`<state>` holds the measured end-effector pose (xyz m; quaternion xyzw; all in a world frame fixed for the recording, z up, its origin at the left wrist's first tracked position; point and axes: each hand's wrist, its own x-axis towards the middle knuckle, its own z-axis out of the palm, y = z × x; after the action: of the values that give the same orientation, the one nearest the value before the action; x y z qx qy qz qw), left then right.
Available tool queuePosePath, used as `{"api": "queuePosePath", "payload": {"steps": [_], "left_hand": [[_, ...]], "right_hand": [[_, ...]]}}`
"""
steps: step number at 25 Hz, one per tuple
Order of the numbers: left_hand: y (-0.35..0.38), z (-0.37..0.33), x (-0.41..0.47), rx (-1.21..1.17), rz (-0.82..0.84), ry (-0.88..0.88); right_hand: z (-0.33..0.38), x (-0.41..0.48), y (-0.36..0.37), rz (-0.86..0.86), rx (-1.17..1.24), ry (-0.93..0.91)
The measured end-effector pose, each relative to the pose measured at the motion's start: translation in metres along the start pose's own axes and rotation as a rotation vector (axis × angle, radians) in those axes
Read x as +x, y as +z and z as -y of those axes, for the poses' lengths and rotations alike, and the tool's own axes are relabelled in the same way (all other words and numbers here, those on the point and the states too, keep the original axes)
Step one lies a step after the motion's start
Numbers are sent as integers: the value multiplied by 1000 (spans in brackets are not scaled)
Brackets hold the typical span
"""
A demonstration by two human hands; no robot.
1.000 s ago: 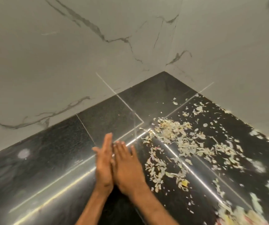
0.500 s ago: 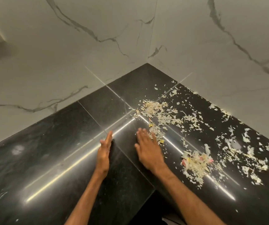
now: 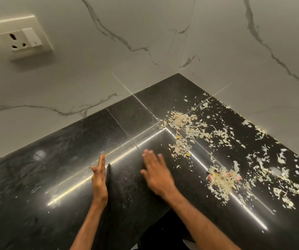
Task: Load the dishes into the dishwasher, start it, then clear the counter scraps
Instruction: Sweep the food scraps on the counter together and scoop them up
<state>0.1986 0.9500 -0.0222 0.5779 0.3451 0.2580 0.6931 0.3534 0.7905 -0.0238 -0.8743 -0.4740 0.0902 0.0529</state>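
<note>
- The pale shredded vegetable scraps point(image 3: 199, 130) lie to the right of both hands and beyond them. The right hand point(image 3: 156, 175) is clearly the nearer one, and the left hand point(image 3: 99, 179) is well apart from them.
- The closest flakes lie just beside the right hand's fingers point(image 3: 150, 156), on their right. A small cluster with yellow bits point(image 3: 181, 150) sits a little farther out the same way.
- The scatter is a long band on the black polished stone tabletop point(image 3: 54, 177). It runs from near the inner corner along the right-hand white marble wall point(image 3: 253, 51) and toward the near right edge of the view.
- Two denser heaps stand out in that band: a far heap near the corner point(image 3: 180, 120), and a near heap with pink and yellow pieces point(image 3: 222, 179) level with the right wrist.
- The right hand is palm down and low over the tabletop, with its fingers straight and close together, holding nothing. It is slightly blurred, so I cannot tell whether it touches the surface.
- The left hand stands on its edge like a blade, thumb uppermost and fingers point(image 3: 102, 160) straight and pressed together. It holds nothing.
- The scraps look thin, dry and light, cream with a few coloured flecks. I judge they will slide easily and scatter if swept too fast.
- My reading is that a sweep with the right hand would gather the band toward the waiting left hand.
- A cream wall socket point(image 3: 21, 39) is set in the left-hand wall, far from the scraps.
</note>
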Motion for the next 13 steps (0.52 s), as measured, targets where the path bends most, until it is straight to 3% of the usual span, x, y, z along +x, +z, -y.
{"api": "queuePosePath", "payload": {"steps": [2, 4, 7, 13], "left_hand": [[4, -4, 3, -26, -33, 28], [2, -10, 9, -47, -62, 41], [-11, -11, 18, -2, -69, 39], [-8, 6, 25, 125, 16, -9]], "right_hand": [[67, 6, 23, 48, 51, -267], [110, 10, 39, 131, 82, -343], [88, 24, 33, 101, 79, -220], [-30, 18, 0, 92, -16, 235]]}}
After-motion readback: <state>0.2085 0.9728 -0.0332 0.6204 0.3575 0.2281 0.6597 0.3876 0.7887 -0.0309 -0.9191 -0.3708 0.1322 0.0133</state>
